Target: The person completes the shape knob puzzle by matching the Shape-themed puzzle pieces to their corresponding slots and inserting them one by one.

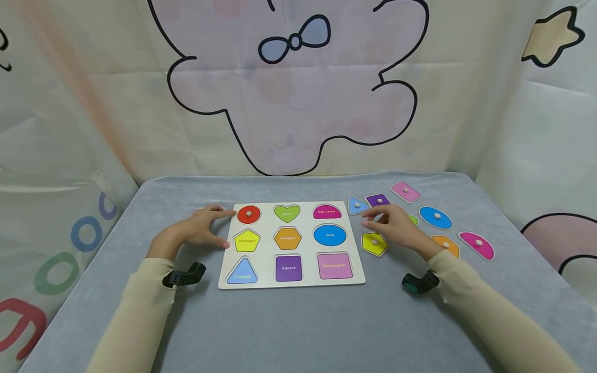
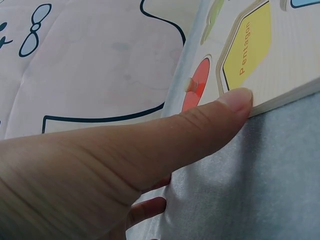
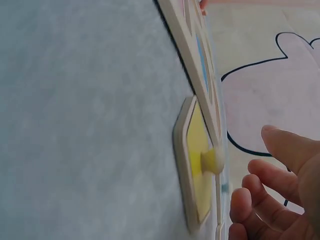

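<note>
A white shape puzzle board lies on the cloth, its recesses printed with names such as Pentagon and Oval. In its top left recess sits a red circle piece with a knob. My left hand touches the board's left edge, thumb beside the pentagon recess, index finger near the circle. My right hand hovers right of the board and holds nothing; its thumb stands apart from loosely bent fingers. Near it lie a yellow pentagon piece, a blue triangle piece and a partly hidden green piece.
More knobbed pieces lie at the right: a purple piece, a pink rectangle, a blue oval, an orange piece partly behind the right forearm, and a magenta half round. A printed curtain hangs behind the table.
</note>
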`<state>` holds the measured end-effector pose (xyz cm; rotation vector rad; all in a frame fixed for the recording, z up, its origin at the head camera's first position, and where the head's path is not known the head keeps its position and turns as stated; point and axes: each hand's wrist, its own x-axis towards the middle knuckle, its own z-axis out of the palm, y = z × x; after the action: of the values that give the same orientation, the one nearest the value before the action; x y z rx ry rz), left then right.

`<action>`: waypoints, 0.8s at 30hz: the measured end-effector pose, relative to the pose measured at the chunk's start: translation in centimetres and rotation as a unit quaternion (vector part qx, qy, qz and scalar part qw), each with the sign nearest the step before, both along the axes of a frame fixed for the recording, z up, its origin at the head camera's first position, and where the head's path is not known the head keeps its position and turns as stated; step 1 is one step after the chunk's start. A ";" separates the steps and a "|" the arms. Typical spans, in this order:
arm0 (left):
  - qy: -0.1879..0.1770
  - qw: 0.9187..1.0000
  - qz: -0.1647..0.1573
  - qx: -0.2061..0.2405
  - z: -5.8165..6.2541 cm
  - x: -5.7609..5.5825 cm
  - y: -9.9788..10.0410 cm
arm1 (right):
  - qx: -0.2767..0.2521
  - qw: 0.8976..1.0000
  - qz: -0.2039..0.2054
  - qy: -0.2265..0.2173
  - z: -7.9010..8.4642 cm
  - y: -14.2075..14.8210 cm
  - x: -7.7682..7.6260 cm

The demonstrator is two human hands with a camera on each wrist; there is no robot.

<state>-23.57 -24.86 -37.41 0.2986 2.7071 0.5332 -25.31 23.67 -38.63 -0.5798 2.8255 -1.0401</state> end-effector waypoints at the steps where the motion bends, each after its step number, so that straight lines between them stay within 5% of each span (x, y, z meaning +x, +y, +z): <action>1: 0.000 1.000 0.000 0.001 0.0 0.0 0.0 | 0.001 1.000 -0.001 0.000 0.0 0.2 0.0; 24: 0.002 1.000 -0.005 0.005 -0.2 -0.1 -0.3 | 0.003 0.998 -0.057 -0.020 0.6 4.7 0.3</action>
<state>-23.67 -25.18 -37.61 0.3147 2.7056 0.5447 -24.99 28.32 -38.06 -0.3956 2.8558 -1.0475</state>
